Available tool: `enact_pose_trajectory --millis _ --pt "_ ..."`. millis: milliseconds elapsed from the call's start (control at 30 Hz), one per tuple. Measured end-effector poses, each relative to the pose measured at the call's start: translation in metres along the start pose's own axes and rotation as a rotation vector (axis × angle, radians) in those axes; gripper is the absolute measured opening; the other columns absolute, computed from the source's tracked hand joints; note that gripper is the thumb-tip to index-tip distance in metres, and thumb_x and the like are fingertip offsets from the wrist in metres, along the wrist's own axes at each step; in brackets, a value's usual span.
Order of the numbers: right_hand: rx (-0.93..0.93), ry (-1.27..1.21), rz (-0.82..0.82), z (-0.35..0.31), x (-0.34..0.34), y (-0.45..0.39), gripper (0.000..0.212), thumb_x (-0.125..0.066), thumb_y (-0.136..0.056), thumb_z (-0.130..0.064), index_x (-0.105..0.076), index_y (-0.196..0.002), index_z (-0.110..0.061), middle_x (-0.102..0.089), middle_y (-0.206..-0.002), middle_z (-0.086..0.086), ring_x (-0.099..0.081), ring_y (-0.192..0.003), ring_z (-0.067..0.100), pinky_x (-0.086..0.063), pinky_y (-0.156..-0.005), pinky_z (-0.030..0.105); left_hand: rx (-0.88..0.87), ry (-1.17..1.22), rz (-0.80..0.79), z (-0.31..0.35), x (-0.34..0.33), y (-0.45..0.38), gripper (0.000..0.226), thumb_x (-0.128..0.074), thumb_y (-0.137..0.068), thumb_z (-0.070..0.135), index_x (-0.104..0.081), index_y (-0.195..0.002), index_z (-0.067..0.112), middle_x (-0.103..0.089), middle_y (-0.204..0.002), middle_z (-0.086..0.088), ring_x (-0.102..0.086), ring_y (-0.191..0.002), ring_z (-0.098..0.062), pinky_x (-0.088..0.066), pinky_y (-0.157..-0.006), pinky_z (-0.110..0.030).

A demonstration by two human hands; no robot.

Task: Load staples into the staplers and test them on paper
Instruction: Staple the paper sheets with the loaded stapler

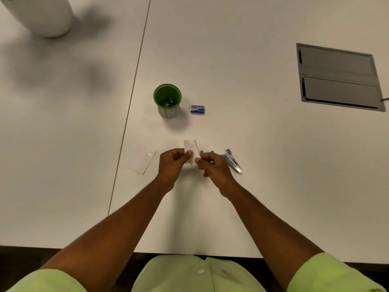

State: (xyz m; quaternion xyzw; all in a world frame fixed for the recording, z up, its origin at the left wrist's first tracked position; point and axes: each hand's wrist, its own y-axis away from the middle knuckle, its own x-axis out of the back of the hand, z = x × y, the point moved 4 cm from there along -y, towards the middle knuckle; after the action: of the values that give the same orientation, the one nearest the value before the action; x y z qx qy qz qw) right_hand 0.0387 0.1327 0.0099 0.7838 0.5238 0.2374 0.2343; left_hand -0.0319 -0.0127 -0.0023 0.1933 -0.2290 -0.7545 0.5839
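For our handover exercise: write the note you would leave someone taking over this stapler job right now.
Left hand and right hand both pinch one small paper slip above the table.
An opened purple stapler lies right of the hands; a blue stapler shows partly behind the right hand.
Staple box sits beside the green cup; a second paper lies to the left.
Whether either stapler is loaded or tested cannot be told; check both.

Office: white desk (pixel 252 186) with cable hatch (pixel 339 77).
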Motion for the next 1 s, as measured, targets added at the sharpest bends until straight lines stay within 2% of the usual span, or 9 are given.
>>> enact_pose_trajectory --millis 167,300,400,467,567,700,767,900,1000 --pt "0.025 -0.037 0.102 -0.006 0.018 0.003 0.02 -0.066 -0.095 -0.038 -0.066 -0.109 -0.023 -0.067 -0.106 -0.002 -0.069 -0.088 0.013 -0.06 -0.074 0.037 -0.079 -0.126 -0.043 0.003 -0.017 0.005 0.021 -0.08 -0.084 0.014 -0.077 -0.104 0.008 -0.078 -0.099 -0.006 -0.075 -0.094 -0.021 -0.059 -0.09 -0.036" --pt "0.063 0.014 0.12 -0.012 0.029 0.005 0.012 -0.069 -0.094 -0.035 -0.064 -0.103 -0.028 -0.068 -0.104 -0.003 -0.066 -0.092 0.012 -0.052 -0.066 0.023 -0.185 -0.262 -0.096 0.009 -0.028 0.009 0.034 -0.084 -0.08 0.028 -0.077 -0.107 0.009 -0.078 -0.098 -0.003 -0.074 -0.091 -0.019 -0.058 -0.082 -0.025" --pt "0.063 0.012 0.104 -0.011 0.034 0.006 0.022 -0.07 -0.094 -0.023 -0.065 -0.113 -0.014 -0.07 -0.106 0.008 -0.069 -0.087 0.018 -0.047 -0.056 0.015 -0.117 -0.159 -0.106 0.01 -0.033 0.008 0.033 -0.079 -0.085 0.033 -0.075 -0.106 0.008 -0.076 -0.102 -0.007 -0.073 -0.097 -0.024 -0.06 -0.089 -0.038" --pt "0.054 -0.01 0.078 -0.011 0.035 0.007 0.021 -0.068 -0.094 -0.016 -0.064 -0.114 -0.011 -0.069 -0.101 0.007 -0.068 -0.074 0.011 -0.047 -0.053 0.016 -0.031 -0.019 -0.08 0.012 -0.035 0.007 0.028 -0.068 -0.093 0.035 -0.072 -0.103 0.009 -0.074 -0.106 -0.01 -0.072 -0.101 -0.028 -0.061 -0.087 -0.043" --pt "0.055 -0.019 0.046 -0.01 0.034 0.008 0.017 -0.066 -0.096 -0.012 -0.063 -0.112 -0.015 -0.068 -0.094 0.0 -0.068 -0.07 0.008 -0.049 -0.058 0.023 0.012 0.079 -0.039 0.015 -0.033 0.003 0.019 -0.065 -0.097 0.03 -0.064 -0.103 0.012 -0.072 -0.107 -0.015 -0.072 -0.1 -0.032 -0.063 -0.079 -0.042" --pt "0.069 -0.002 0.045 -0.011 0.032 0.008 0.019 -0.065 -0.096 -0.011 -0.063 -0.113 -0.02 -0.07 -0.096 -0.003 -0.07 -0.082 0.019 -0.05 -0.058 0.016 -0.06 -0.035 -0.028 0.017 -0.028 0.001 0.026 -0.073 -0.09 0.008 -0.058 -0.111 0.009 -0.063 -0.072 -0.008 -0.067 -0.082 -0.028 -0.062 -0.077 -0.042" --pt "0.075 0.011 0.04 -0.011 0.03 0.007 0.02 -0.065 -0.095 -0.011 -0.063 -0.113 -0.021 -0.07 -0.098 -0.001 -0.071 -0.087 0.021 -0.049 -0.058 0.014 -0.085 -0.072 -0.017 0.017 -0.028 -0.002 0.03 -0.075 -0.088 0.006 -0.061 -0.114 0.01 -0.06 -0.068 -0.004 -0.063 -0.077 -0.023 -0.063 -0.078 -0.042" --pt "0.117 0.068 0.089 -0.014 0.028 0.004 0.021 -0.06 -0.097 -0.01 -0.064 -0.11 -0.026 -0.07 -0.1 -0.008 -0.067 -0.09 0.011 -0.049 -0.064 0.008 -0.141 -0.143 -0.005 0.02 -0.026 -0.005 0.033 -0.076 -0.087 0.006 -0.071 -0.118 0.017 -0.066 -0.083 -0.003 -0.065 -0.081 -0.022 -0.063 -0.078 -0.044" --pt "0.103 -0.108 0.123 -0.014 0.026 0.002 0.016 -0.05 -0.104 -0.019 -0.064 -0.108 -0.025 -0.068 -0.107 -0.001 -0.065 -0.102 0.02 -0.057 -0.086 0.028 -0.117 -0.105 0.04 0.019 -0.023 -0.006 0.028 -0.077 -0.085 0.005 -0.074 -0.112 0.01 -0.075 -0.103 -0.008 -0.072 -0.095 -0.026 -0.063 -0.078 -0.044"
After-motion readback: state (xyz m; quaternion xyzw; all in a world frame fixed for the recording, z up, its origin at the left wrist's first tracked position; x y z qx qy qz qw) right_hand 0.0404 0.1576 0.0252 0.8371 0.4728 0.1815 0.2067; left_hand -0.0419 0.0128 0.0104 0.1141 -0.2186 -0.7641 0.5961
